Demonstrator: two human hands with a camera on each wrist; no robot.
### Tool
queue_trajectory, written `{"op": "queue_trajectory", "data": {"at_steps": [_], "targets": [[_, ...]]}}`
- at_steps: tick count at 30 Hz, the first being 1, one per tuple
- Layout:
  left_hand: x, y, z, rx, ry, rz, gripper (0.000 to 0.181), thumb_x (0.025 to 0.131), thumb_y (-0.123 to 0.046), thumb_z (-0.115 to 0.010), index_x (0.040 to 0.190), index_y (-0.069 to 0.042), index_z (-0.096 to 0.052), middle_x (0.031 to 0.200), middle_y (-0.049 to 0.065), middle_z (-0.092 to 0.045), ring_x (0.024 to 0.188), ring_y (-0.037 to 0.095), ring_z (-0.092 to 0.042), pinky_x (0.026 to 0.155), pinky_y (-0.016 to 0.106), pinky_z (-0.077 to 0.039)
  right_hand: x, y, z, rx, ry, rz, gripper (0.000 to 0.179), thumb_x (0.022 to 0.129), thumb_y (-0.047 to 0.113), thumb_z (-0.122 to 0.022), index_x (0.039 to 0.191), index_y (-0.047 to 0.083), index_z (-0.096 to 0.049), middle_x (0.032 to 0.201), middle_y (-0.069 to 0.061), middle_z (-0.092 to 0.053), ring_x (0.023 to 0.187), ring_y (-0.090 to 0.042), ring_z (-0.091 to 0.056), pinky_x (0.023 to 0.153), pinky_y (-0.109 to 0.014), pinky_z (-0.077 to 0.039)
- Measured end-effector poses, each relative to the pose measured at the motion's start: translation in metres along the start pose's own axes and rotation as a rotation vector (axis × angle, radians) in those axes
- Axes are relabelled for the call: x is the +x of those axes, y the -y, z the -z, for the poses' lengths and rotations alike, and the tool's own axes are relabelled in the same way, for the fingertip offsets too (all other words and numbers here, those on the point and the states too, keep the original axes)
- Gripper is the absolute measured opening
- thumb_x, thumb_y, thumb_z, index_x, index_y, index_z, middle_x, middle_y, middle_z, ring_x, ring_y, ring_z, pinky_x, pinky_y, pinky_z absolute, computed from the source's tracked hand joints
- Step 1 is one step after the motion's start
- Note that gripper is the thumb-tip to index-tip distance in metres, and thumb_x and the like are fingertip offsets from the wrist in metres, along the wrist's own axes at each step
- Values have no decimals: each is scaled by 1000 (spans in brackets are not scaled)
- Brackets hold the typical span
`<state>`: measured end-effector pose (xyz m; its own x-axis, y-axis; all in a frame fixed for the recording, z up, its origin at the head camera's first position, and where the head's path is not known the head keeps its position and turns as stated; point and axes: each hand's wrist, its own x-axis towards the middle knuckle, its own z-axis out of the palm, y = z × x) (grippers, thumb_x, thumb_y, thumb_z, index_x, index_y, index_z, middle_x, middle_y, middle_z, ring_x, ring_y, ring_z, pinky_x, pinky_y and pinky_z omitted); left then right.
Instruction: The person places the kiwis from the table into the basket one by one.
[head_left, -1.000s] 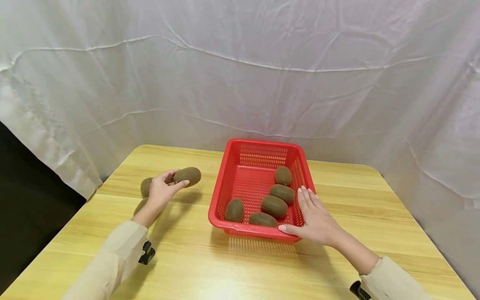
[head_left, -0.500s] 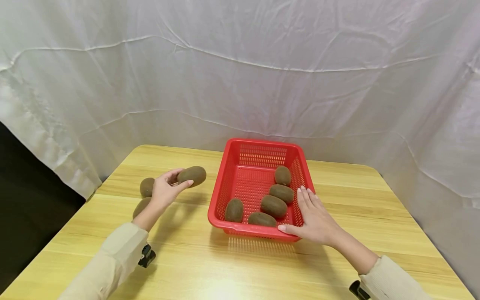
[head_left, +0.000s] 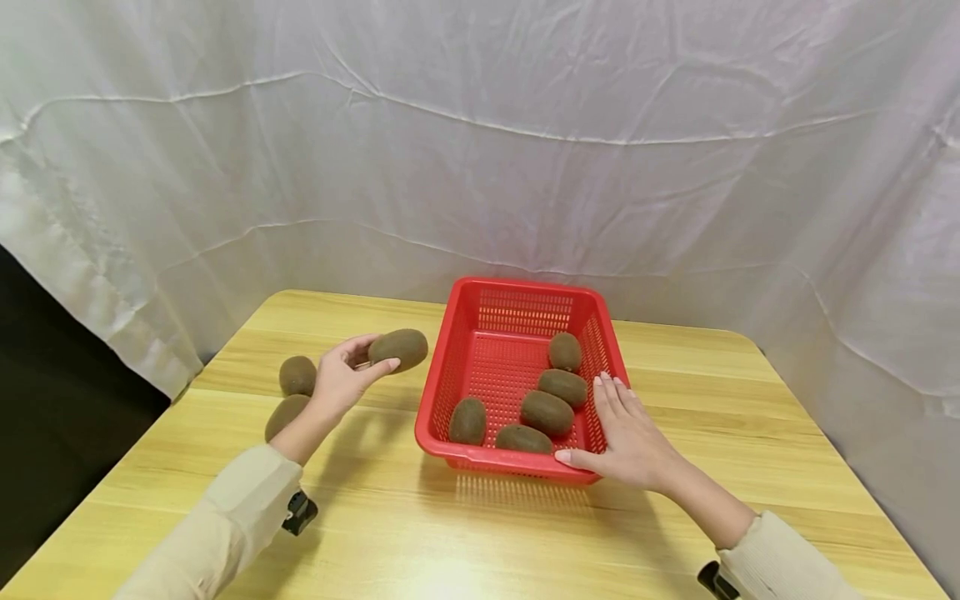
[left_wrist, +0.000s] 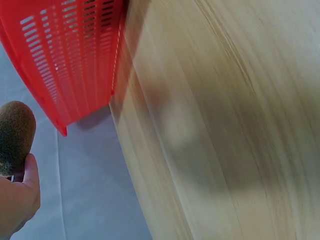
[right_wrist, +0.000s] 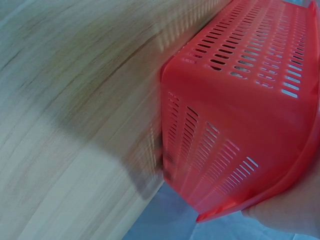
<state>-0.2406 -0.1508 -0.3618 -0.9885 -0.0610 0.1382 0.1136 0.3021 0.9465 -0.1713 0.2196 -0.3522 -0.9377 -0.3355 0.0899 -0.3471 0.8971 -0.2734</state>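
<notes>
My left hand point(head_left: 341, 385) pinches a brown kiwi point(head_left: 400, 348) between thumb and fingers, raised above the table just left of the red basket point(head_left: 491, 455). In the left wrist view, this kiwi point(left_wrist: 16, 137) shows at the left edge, close to the basket's wall. Several kiwis lie inside the basket, among them one point(head_left: 468, 421) at the front left and one point(head_left: 565, 352) by the right wall. My right hand point(head_left: 633, 446) rests on the basket's front right corner, fingers straight over the right rim and thumb on the front rim.
Two more kiwis, one behind point(head_left: 297, 376) and one nearer point(head_left: 286, 417), lie on the wooden table point(head_left: 390, 533) left of my left forearm, which partly covers the nearer one. A pale curtain point(head_left: 480, 183) hangs behind the table's far edge.
My left hand has carried its kiwi to the right, towards the basket, uncovering more of the two kiwis on the table. The right hand and basket have stayed in place.
</notes>
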Motion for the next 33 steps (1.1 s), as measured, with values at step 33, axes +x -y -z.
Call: {"op": "queue_trajectory", "data": {"at_steps": [33], "targets": [[3, -23, -35, -73, 116, -128, 47, 78, -6, -72, 122, 2, -57, 117, 22, -61, 103, 28, -62, 82, 23, -54, -1, 1, 1, 16, 3, -5, 109, 76, 64, -59, 144, -10, -15, 152, -28, -13, 139, -46, -11, 113, -58, -13]]}}
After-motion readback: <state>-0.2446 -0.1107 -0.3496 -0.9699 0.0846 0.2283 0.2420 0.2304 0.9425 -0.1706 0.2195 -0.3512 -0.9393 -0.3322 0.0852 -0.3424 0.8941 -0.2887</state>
